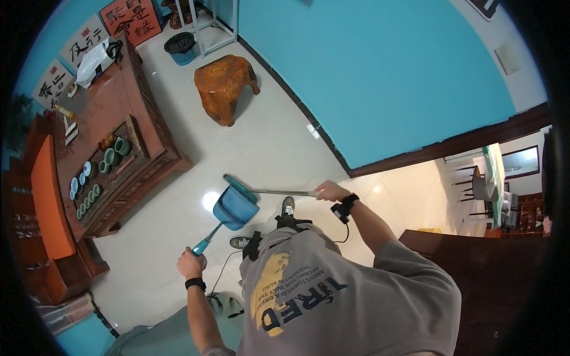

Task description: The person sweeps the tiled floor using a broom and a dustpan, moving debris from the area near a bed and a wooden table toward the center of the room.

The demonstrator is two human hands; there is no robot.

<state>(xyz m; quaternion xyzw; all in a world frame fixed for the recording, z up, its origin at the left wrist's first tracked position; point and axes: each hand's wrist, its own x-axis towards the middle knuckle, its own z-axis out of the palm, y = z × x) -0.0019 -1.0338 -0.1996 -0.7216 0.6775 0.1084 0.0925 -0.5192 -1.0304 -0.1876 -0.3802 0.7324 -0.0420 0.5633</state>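
Observation:
My left hand [191, 263] is closed round the teal grip of a blue dustpan [236, 207], whose pan hangs or rests just ahead of my feet. In my right hand [332, 191] is the pale metal handle of a broom [284, 192], gripped near its end. The broom's teal head [238, 186] lies against the far edge of the dustpan, partly over it. Whether anything lies inside the pan is too small to tell. A black band circles each wrist, and a small black device hangs by the right one.
To the left stands a carved wooden table [113, 98] with a tea tray [127, 163] of green cups. Ahead are a polished wooden stump stool [221, 83] and a blue waste bin [181, 48]. A blue wall [380, 77] borders the right, beside a doorway. Thin cables run near my feet.

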